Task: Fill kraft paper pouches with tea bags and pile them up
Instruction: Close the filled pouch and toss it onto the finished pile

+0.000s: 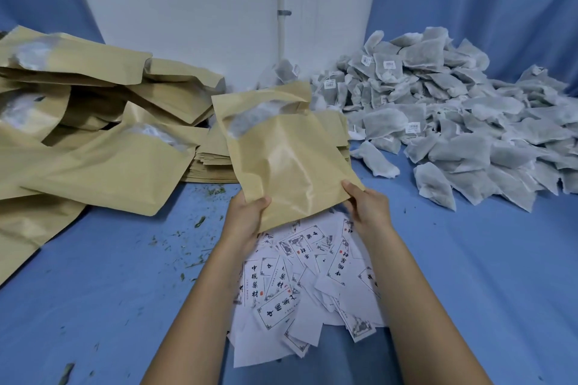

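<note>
I hold one kraft pouch (287, 159) upright and tilted above the blue desk (109, 291), in the middle of the view. My left hand (247, 212) grips its bottom left corner, thumb on the front. My right hand (366, 206) pinches the bottom right corner. Something pale shows through the pouch's clear window, possibly tea bags. To my left lies a loose pile of bulging pouches (93, 150), with a flat stack of pouches (212, 162) just behind the one I hold. A big heap of grey tea bags (453, 122) covers the right side. Printed paper slips (312, 275) lie scattered beneath my wrists.
</note>
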